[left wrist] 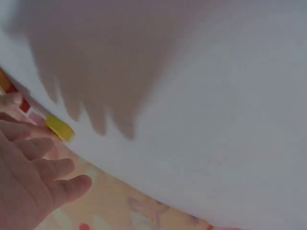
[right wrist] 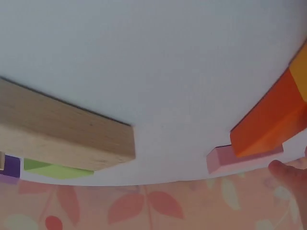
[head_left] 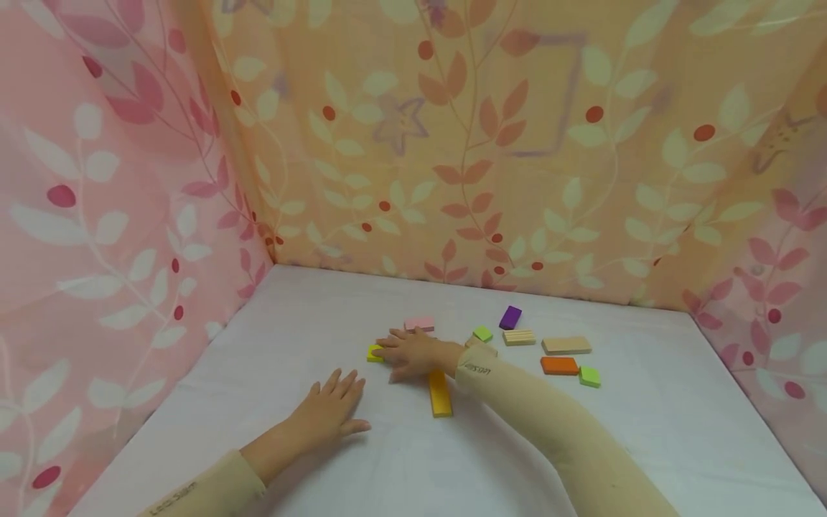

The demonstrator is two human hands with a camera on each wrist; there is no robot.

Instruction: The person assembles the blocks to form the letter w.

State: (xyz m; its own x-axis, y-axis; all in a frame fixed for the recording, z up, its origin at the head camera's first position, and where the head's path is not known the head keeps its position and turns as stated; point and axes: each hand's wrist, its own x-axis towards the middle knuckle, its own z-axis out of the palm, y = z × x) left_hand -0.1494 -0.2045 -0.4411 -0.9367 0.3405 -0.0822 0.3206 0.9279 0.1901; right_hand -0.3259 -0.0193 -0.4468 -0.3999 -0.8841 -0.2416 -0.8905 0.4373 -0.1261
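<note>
In the head view my left hand (head_left: 328,414) hovers over the white cloth, fingers spread, with nothing in it. The left wrist view shows its palm side (left wrist: 29,184) and its shadow on the cloth. My right hand (head_left: 416,353) reaches over the blocks with its fingers extended. Its fingertips overlap a yellow block (head_left: 374,353). Under its wrist side a long golden-yellow block (head_left: 441,395) points toward me. An orange block (right wrist: 271,117) continues that line in the right wrist view, mostly hidden from the head view. Just behind the fingers lies a pink block (head_left: 420,324).
Right of the hand lie a bare wood block (right wrist: 67,127), a green block (head_left: 482,333), a purple block (head_left: 510,317) and a ridged wood block (head_left: 519,337). Farther right are a plain plank (head_left: 566,345), an orange block (head_left: 559,366) and a green square (head_left: 589,377). Patterned curtains (head_left: 362,165) enclose the table.
</note>
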